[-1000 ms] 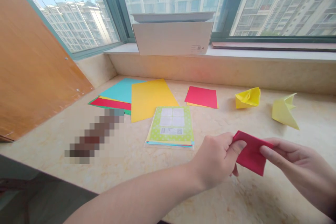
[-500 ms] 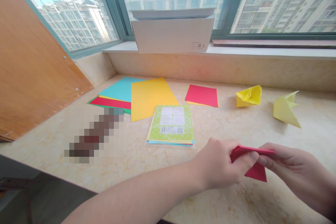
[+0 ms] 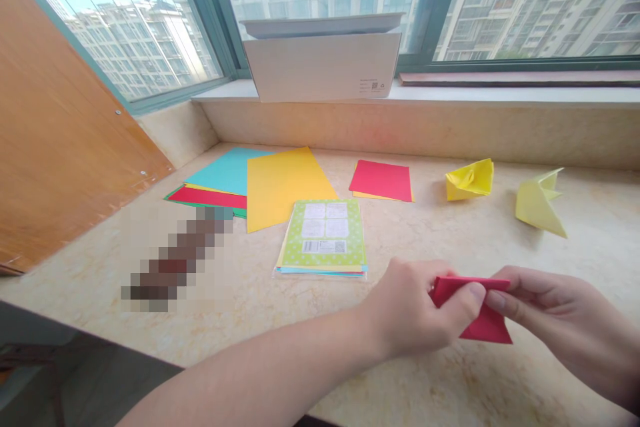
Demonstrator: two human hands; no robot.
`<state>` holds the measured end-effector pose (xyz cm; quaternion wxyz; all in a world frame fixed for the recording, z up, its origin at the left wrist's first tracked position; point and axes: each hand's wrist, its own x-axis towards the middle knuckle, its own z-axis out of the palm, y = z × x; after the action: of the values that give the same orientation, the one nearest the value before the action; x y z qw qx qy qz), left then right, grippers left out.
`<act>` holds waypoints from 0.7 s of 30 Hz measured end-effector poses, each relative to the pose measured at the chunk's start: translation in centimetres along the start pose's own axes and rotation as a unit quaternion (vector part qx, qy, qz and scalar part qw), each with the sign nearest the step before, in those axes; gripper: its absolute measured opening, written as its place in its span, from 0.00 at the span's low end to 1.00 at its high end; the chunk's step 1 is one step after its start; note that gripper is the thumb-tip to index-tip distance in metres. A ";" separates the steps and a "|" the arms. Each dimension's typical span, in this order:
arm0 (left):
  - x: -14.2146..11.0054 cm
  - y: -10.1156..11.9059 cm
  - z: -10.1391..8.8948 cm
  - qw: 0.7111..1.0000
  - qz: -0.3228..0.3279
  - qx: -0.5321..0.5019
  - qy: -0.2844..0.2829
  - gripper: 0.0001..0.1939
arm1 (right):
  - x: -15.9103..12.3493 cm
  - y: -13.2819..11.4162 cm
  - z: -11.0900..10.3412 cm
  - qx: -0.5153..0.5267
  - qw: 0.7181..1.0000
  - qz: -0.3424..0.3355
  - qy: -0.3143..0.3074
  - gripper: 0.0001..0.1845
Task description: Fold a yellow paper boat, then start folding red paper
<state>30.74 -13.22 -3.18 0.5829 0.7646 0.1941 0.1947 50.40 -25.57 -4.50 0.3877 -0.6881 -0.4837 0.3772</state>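
Observation:
A folded piece of red paper [image 3: 487, 328] is held up between my two hands, above the stone counter at the lower right. My left hand [image 3: 420, 310] grips its left side, thumb lying across the front face. At the upper right edge, the thumb and fingers of my right hand [image 3: 545, 307] pinch the paper. My left fingers behind the sheet are mostly hidden. Beyond the hands stand a bright yellow folded paper shape [image 3: 469, 180] and a pale yellow one [image 3: 540, 203] with pointed tips.
A packet of craft paper [image 3: 325, 233] in clear wrap lies left of my hands. Behind it are a yellow sheet [image 3: 285, 187], a blue sheet [image 3: 225, 170] and a red square [image 3: 381, 180]. A white box [image 3: 320, 67] stands on the sill. A blurred-out item [image 3: 175, 260] lies at left.
The red paper has turned slightly, so its front face shows more and its top edge looks flatter. Both hands keep hold of it. The whole view has shifted a little.

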 end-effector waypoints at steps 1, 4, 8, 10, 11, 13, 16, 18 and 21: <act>0.0 0.1 -0.1 1.000 0.017 0.017 0.012 0.19 | 0.0 0.0 0.0 -0.011 1.000 -0.001 0.001 0.15; 0.2 0.2 -0.5 0.997 0.068 0.036 0.021 0.17 | 0.1 -0.5 0.3 -0.046 0.999 -0.015 0.000 0.16; 0.8 -0.3 -0.7 0.990 0.128 0.062 0.022 0.22 | 0.2 -1.6 0.7 -0.084 0.995 -0.055 0.003 0.21; 0.9 -0.6 -0.6 0.988 0.135 0.066 0.023 0.22 | 0.2 -2.0 0.8 -0.085 0.994 -0.070 0.008 0.21; 0.9 -0.7 -0.6 0.988 0.136 0.070 0.027 0.22 | 0.3 -2.1 0.9 -0.084 0.993 -0.076 0.010 0.20; 0.8 -1.0 -0.5 0.987 0.135 0.082 0.038 0.22 | 0.4 -2.1 1.0 -0.082 0.993 -0.083 0.016 0.19; 1.2 -1.4 -0.7 0.980 0.149 0.111 0.069 0.19 | 0.8 -1.9 1.1 -0.074 0.993 -0.085 0.021 0.19; 1.8 -1.1 -1.2 0.965 0.189 0.132 0.126 0.10 | 1.3 -1.8 0.9 -0.065 0.994 -0.085 0.032 0.20; 1.5 0.9 -1.6 0.915 0.286 0.140 0.250 0.10 | 2.1 -1.7 0.2 -0.056 0.991 -0.087 0.081 0.22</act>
<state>31.30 -11.36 -1.84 0.3223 0.7876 0.1317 0.5084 50.15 -23.19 -3.35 0.4180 -0.6921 -0.5291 0.2575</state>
